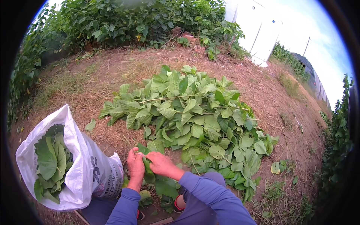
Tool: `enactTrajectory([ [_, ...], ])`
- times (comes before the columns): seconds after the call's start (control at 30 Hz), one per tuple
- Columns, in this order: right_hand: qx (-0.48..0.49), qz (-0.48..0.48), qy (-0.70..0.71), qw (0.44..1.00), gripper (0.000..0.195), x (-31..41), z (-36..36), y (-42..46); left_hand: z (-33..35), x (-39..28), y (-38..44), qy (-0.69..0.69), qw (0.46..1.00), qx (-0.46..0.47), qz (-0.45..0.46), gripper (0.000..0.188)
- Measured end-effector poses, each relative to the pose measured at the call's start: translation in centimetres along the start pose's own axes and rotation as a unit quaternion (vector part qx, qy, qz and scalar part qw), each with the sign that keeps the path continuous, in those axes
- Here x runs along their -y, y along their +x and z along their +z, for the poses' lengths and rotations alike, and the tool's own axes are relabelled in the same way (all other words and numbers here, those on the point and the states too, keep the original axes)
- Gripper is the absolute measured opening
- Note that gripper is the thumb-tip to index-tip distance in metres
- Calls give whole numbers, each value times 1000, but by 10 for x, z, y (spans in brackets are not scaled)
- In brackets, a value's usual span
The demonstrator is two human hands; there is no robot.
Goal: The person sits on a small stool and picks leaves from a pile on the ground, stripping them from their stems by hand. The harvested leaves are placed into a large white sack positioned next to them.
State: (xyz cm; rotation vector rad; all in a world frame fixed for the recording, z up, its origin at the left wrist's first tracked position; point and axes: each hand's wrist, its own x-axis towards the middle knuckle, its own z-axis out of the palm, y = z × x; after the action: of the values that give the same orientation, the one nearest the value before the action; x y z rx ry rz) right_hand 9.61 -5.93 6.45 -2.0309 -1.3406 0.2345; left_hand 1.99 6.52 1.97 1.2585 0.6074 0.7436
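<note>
Close together in front of my knees, my left hand (135, 166) and my right hand (161, 164) both grip a leafy green branch (149, 173). The left fingers pinch its stem near the top; the right fingers close on it just beside them. Broad leaves hang below, between my forearms. Beyond my hands lies a large heap of cut leafy branches (197, 129) on the ground, many with pale undersides up. To my left a white woven sack (84, 157), bearing print, stands with its mouth open and loose green leaves (50, 163) inside.
Dry straw and bare soil (292, 132) surround the heap. A single leaf (90, 125) lies near the sack. Dense bushes (112, 25) rise at the back, with bricks (192, 39) at their foot. A white structure (254, 28) stands at the back right. My shoes are below.
</note>
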Motion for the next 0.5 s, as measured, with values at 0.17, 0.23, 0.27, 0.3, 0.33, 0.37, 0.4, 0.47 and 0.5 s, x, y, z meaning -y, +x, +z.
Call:
enactTrajectory([
  [0.17,-107,13,156,982,28,14,-27,11,5,4,-5,87,995,44,26,19],
  [0.23,-134,31,181,974,32,15,-32,12,16,0,-18,164,981,67,82,17],
  [0.27,-118,25,195,973,32,11,-32,12,24,-6,-27,197,972,80,103,18],
  [0.3,-132,28,197,971,30,10,-30,11,31,-10,-34,230,961,94,123,19],
  [0.33,-147,33,198,969,29,11,-31,10,36,-11,-39,248,955,94,131,20],
  [0.37,-162,38,198,966,28,11,-31,9,37,-11,-40,257,952,100,130,20],
  [0.4,-157,60,194,966,28,10,-30,11,37,-9,-40,267,949,107,129,20],
  [0.47,-151,107,182,966,30,5,-34,13,40,-12,-40,271,947,133,110,20],
  [0.5,-164,112,194,961,31,4,-36,11,42,-13,-42,261,949,137,115,20],
])
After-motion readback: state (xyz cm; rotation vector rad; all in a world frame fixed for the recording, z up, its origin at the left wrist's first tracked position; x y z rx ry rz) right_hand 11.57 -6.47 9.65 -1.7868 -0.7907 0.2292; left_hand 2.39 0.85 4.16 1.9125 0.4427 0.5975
